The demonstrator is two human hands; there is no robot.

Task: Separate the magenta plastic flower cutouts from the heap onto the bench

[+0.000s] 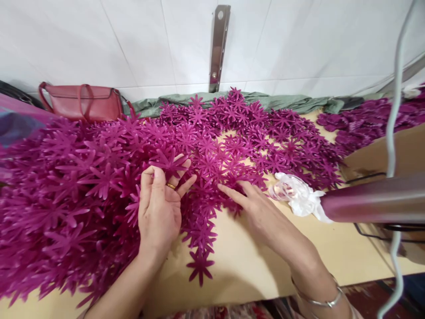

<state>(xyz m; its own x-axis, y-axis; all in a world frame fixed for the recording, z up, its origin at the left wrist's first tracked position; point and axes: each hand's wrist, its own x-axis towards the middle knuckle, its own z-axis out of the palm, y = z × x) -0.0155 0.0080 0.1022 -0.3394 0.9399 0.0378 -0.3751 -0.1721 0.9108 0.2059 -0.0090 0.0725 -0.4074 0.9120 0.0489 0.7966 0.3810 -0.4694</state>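
A purple flower-shaped piece (168, 163) with long narrow petals is held at the fingertips of my left hand (161, 215). The palm of that hand faces up, a gold ring is on one finger, and the other fingers are partly spread. My right hand (254, 201) reaches over the near edge of the loose purple flower pieces (209, 164), its index finger stretched out and touching them. Some of its fingertips are hidden among the pieces. One flower piece (201, 266) lies flat on the table (239, 261) between my forearms.
A deep heap of flower pieces (66, 195) fills the left side. Behind it sits a red handbag (83, 102). To the right are crumpled white plastic (297, 195), a purple cylinder (375, 199), a hanging pale cord (392, 133) and a cardboard box (381, 150). A tiled wall stands behind.
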